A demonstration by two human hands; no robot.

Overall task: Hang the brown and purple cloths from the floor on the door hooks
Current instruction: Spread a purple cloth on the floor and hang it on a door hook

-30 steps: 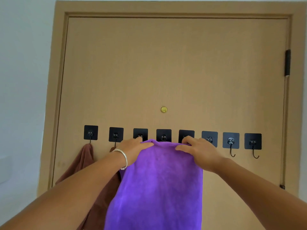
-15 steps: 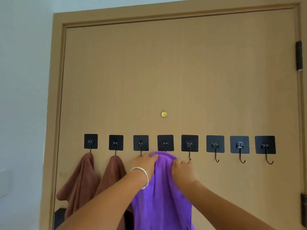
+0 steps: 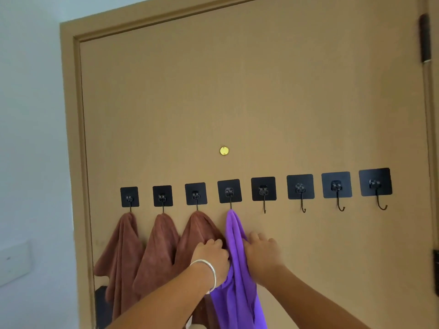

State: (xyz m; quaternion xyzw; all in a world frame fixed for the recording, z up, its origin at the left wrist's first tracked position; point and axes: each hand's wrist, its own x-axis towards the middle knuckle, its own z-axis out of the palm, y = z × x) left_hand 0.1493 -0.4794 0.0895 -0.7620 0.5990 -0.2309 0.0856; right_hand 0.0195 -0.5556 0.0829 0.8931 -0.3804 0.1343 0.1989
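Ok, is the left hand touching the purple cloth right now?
Touching. The head view shows the left hand with its fingers curled into the left edge of the purple cloth, which hangs from the fourth hook, no gap between them.

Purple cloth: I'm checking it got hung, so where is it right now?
In the head view the purple cloth hangs from the fourth hook from the left, right of three brown cloths, between both hands.

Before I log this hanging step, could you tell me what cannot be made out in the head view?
- Purple cloth: lower end cut off by the bottom edge.
- Fourth hook: its tip is covered by the cloth.
- Left hand: fingertips hidden in cloth folds.
- Right hand: palm side faces away.
- Floor: out of frame.
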